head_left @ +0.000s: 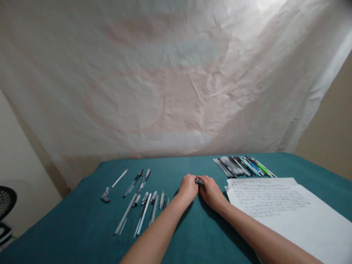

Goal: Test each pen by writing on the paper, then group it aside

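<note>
While resting on the table (192,234), both hands (199,189) pinch a small pen part (198,180).

We see bare cloth on the teal table (192,234) between and before our forearms, open for passing. To our left, scattered pen parts (140,205) block the way; a row of pens (243,166) lies at the far right, just beyond the paper sheets (280,209) covering the right side. A strip of bare cloth runs behind our hands to the hanging sheet (170,84).
</note>
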`<state>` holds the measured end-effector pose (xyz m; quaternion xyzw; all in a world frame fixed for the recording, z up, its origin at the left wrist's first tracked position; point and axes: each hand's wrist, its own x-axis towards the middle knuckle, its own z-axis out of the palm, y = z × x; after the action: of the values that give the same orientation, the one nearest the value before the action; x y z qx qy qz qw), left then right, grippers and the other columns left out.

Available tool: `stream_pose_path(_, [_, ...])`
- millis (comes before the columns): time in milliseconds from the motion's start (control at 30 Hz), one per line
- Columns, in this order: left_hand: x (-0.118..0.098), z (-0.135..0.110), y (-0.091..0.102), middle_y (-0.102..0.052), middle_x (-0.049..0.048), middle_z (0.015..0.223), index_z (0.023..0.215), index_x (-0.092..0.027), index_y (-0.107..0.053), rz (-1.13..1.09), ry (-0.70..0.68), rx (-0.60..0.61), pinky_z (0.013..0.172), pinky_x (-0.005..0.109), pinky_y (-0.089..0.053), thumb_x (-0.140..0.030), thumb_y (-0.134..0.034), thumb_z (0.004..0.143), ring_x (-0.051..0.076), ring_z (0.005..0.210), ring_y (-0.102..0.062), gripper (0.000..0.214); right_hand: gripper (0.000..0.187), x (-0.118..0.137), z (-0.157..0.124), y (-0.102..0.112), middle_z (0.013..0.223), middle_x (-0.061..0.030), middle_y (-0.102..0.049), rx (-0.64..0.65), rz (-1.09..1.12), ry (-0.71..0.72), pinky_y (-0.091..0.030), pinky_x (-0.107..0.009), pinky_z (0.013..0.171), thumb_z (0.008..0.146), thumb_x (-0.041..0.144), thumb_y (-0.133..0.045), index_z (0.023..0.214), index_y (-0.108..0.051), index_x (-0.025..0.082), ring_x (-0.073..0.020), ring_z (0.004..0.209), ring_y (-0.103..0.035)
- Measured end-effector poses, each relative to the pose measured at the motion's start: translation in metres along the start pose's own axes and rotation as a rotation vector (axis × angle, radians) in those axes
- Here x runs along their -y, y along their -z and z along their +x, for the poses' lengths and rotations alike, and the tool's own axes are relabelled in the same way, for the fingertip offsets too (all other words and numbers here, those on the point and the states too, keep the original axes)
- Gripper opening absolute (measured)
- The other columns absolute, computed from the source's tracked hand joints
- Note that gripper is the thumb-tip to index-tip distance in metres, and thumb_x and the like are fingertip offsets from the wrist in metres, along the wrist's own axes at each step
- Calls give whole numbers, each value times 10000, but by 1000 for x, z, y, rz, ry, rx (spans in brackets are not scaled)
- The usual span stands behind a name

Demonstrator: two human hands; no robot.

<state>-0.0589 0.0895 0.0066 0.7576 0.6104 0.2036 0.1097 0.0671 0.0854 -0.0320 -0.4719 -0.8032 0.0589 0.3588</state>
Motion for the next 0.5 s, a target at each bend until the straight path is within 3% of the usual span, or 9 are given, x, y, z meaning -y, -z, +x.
stream_pose_path(267, [-5,-12,3,-641,149,871,832,-148,-648,7,69,-63,774,308,-423,-129,-571,701,247,860,-601,154,290,-3,1,-2,954,-98,-534,-13,-7,-56,-422,-268,790,704,68,-474,935,-630,143,-177,861,-528])
stream_pose_path(500, [-3,-13,8,-660,169,721,636,-142,-661,20,183,-5,673,304,-437,-183,-620,638,267,745,-629,58,154,-4,0,3,910,-83,-504,-32,13,-60,-445,-270,727,706,149,-515,841,-588,140,-161,763,-523])
